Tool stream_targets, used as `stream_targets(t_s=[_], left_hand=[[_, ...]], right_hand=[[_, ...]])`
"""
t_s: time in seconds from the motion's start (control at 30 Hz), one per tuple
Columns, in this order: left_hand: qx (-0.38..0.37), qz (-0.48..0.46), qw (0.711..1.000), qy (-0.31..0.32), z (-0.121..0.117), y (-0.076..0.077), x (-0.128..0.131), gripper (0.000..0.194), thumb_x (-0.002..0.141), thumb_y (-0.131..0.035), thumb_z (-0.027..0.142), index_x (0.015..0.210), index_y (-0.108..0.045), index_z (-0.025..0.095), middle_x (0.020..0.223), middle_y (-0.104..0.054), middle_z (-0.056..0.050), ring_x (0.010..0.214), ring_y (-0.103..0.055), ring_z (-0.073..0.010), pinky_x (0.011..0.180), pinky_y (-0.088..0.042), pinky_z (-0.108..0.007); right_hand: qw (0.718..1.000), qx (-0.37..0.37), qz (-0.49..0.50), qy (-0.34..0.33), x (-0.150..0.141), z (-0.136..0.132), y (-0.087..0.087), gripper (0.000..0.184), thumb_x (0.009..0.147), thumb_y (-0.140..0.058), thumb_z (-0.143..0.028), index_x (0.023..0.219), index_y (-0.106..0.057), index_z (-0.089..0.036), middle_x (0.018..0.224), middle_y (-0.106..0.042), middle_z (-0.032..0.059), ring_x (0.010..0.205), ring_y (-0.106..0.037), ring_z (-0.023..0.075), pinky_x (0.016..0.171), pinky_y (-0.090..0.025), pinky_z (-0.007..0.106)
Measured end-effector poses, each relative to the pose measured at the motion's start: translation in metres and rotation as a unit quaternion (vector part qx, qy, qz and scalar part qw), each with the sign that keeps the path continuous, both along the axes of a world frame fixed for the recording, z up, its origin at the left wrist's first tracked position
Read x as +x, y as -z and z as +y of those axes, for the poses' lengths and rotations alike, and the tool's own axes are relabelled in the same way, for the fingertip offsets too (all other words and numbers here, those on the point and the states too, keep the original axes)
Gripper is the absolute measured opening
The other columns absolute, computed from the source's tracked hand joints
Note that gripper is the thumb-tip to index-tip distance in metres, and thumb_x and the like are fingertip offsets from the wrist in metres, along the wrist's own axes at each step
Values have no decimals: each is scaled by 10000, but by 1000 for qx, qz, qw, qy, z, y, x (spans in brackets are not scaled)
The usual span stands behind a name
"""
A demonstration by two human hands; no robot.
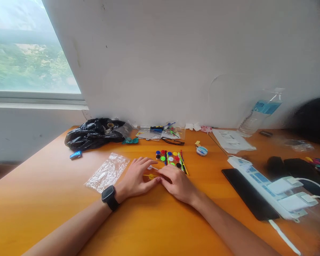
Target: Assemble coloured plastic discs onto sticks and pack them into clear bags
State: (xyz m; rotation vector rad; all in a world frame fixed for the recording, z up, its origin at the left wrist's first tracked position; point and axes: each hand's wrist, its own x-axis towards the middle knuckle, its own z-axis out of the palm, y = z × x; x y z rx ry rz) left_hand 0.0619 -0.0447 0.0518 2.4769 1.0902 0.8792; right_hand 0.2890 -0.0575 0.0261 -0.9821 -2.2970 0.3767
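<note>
My left hand (136,177) rests on the wooden table with its fingers stretched out, a black watch (109,196) on its wrist. Beside it, my right hand (178,183) is closed, with its fingers bent down and its thumb meeting my left thumb. In the gap between the hands lies a thin yellow stick with a round yellow piece (150,176). Its right end reaches my right fingertips, and their grip is hidden. A small white piece (150,167) lies just behind it. Beyond my right hand are rows of coloured round pieces (171,159) and several thin coloured sticks (182,161).
A clear plastic bag (108,171) lies left, with a blue packet (75,155) and black bag (92,135) behind. Glasses (173,142) and a round white container (202,151) stand farther back. Right are a phone (249,193), power strip (261,181) and bottle (258,113).
</note>
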Motion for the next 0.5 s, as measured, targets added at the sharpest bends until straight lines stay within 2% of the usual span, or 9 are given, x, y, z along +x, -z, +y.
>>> stream_targets(t_s=[0.07, 0.17, 0.23, 0.33, 0.5], left_hand=[[12, 31, 999, -1, 0, -1, 2, 268, 954, -717, 424, 1173, -719, 271, 1138, -760, -64, 1018, -684, -279, 910, -500, -420], [14, 48, 999, -18, 4, 5, 3, 114, 1004, -652, 327, 1043, -736, 261, 1053, -769, -45, 958, -683, -248, 865, -492, -392], [16, 45, 998, -34, 8, 11, 3, 114, 1019, -630, 293, 1010, -735, 251, 1016, -766, -45, 944, -680, -240, 849, -495, -378], [30, 35, 996, -75, 13, 21, 1, 160, 1038, -619, 330, 967, -729, 238, 977, -759, -51, 922, -674, -243, 835, -499, -374], [57, 30, 986, -152, 20, 33, -3, 125, 1036, -630, 320, 1029, -728, 243, 1014, -779, -46, 951, -675, -264, 855, -496, -404]], right_hand=[[1000, 9, 14, 10, 1, 1, 1, 305, 1008, -591, -99, 1243, -709, -254, 1101, -764, 48, 1029, -671, 231, 949, -514, 372], [997, 29, 5, 69, 3, 3, 1, 229, 989, -586, -99, 1117, -729, -224, 1045, -761, 58, 993, -678, 239, 914, -530, 381], [994, 39, -11, 102, 5, 4, 0, 177, 985, -595, -120, 1057, -728, -213, 1020, -754, 67, 980, -684, 242, 897, -541, 383], [989, 45, -39, 139, 6, 5, 0, 132, 988, -613, -155, 1043, -718, -213, 1027, -748, 73, 1004, -695, 248, 905, -552, 388], [980, 44, -99, 167, 6, 4, 0, 76, 995, -636, -194, 1018, -704, -219, 1025, -718, 66, 1034, -688, 259, 871, -558, 388]])
